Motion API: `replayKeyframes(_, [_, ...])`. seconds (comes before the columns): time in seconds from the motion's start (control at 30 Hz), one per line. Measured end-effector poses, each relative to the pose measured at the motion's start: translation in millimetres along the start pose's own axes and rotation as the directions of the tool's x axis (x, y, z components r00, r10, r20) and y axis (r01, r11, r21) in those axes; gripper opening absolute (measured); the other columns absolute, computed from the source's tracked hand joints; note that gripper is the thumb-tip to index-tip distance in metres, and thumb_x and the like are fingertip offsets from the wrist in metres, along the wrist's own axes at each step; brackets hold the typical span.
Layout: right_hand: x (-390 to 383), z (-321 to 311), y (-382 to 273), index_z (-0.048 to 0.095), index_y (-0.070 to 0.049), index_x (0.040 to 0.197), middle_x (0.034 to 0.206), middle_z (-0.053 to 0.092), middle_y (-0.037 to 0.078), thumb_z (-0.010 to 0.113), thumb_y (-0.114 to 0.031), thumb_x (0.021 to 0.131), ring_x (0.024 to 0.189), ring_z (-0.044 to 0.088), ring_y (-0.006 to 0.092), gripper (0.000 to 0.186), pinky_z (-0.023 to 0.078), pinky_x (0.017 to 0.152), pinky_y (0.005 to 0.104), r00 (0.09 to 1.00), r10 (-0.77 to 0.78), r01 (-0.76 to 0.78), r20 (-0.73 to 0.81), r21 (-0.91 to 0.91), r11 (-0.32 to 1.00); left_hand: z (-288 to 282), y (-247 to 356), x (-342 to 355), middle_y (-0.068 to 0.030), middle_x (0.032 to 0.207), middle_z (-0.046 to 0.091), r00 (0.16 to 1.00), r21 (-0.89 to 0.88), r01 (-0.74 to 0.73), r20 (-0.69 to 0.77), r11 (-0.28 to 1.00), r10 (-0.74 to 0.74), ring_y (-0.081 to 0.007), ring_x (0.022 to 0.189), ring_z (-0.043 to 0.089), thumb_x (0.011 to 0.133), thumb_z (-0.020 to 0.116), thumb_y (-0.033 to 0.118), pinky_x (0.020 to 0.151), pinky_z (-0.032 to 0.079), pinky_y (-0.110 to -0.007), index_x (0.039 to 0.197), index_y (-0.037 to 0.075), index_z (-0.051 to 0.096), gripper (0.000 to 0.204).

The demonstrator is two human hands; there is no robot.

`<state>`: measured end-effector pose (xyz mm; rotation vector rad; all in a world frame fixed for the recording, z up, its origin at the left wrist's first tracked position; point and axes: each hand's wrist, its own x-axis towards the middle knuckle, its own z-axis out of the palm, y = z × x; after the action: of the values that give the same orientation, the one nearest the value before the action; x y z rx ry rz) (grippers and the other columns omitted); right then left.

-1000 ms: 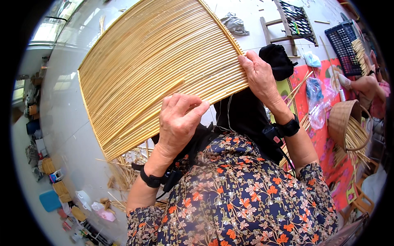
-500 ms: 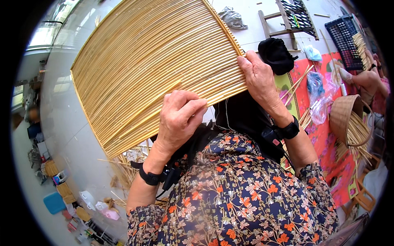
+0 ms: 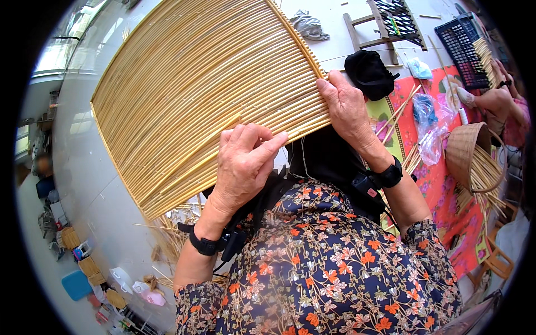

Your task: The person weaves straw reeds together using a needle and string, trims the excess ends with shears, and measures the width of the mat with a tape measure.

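Note:
A broad mat of thin yellow stalks [image 3: 195,95], laid side by side and stitched with thread, is held up at a tilt before me. My right hand [image 3: 350,114] grips its near right corner, thumb on top and fingers partly hidden. On the near edge, my left hand [image 3: 245,159] is closed around the outermost stalks, with its index finger stretched along them. One loose-looking stalk [image 3: 209,135] rises at a slant from under the left hand across the others. White thread [image 3: 303,156] dangles below the near edge. What lies beneath the mat is hidden.
Loose stalks [image 3: 167,240] litter the floor on the left. To the right, a wicker basket [image 3: 462,152] with stalks stands on a red floral cloth [image 3: 441,195]. Farther off are a black bag [image 3: 371,75], a wooden stool [image 3: 385,25], a dark crate [image 3: 460,50] and another person [image 3: 502,106].
The view has shifted slightly, so the mat sits a little farther left. My left index finger has straightened along the near edge. Both hands keep their hold.

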<state>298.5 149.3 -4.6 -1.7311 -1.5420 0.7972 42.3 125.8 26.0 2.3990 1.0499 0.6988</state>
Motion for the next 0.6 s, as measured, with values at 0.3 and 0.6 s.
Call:
replayKeyframes(0.3, [-3, 3, 3, 0.053, -0.005, 0.098, 0.071, 0.062, 0.025, 0.052, -0.038, 0.111, 0.074, 0.065, 0.0503, 0.036, 0.048, 0.062, 0.0543, 1.0, 0.005, -0.005, -0.018, -0.017, 1.0, 5, 1, 9, -0.0011, 0.101, 0.066, 0.997, -0.062, -0.049, 0.059, 0.997, 0.053, -0.0183, 0.093, 0.063, 0.085, 0.076, -0.001, 0.085, 0.04, -0.037, 0.119, 0.016, 0.08, 0.038])
replayKeyframes(0.6, [-2, 6, 5, 0.053, -0.006, 0.096, 0.069, 0.061, 0.024, 0.053, -0.039, 0.11, 0.072, 0.065, 0.0497, 0.036, 0.048, 0.06, 0.0548, 0.999, -0.019, 0.018, -0.046, -0.03, 0.999, 8, 6, 12, -0.0006, 0.102, 0.066, 0.999, -0.022, -0.02, 0.05, 1.0, 0.021, -0.0192, 0.095, 0.061, 0.087, 0.073, 0.0, 0.085, 0.039, -0.038, 0.124, 0.018, 0.078, 0.042])
